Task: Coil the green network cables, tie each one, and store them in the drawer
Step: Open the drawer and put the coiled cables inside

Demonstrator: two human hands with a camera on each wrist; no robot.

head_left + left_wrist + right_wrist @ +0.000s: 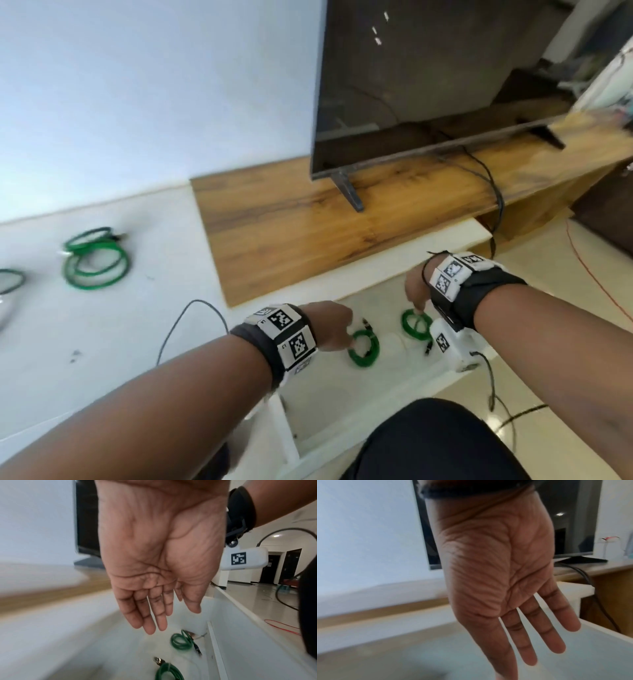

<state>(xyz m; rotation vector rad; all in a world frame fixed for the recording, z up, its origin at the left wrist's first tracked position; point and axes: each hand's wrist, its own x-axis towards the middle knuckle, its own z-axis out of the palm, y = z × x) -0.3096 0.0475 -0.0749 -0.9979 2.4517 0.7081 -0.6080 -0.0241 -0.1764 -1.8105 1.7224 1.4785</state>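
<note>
Cables (364, 348) lie in white drawer (346, 411).

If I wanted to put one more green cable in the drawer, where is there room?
The two green coils lie side by side in the drawer. That part is crowded, with the left hand and right hand open above them. The bare white floor of the drawer nearer the person, between the coils and the front wall, looks free.

Two coiled cables (364, 349) (416, 323) lie side by side in the drawer (359, 407) below my hands. Two more coils (96, 260) sit far left on the counter (102, 325) — the television (428, 85) stands behind, to the right.
</note>
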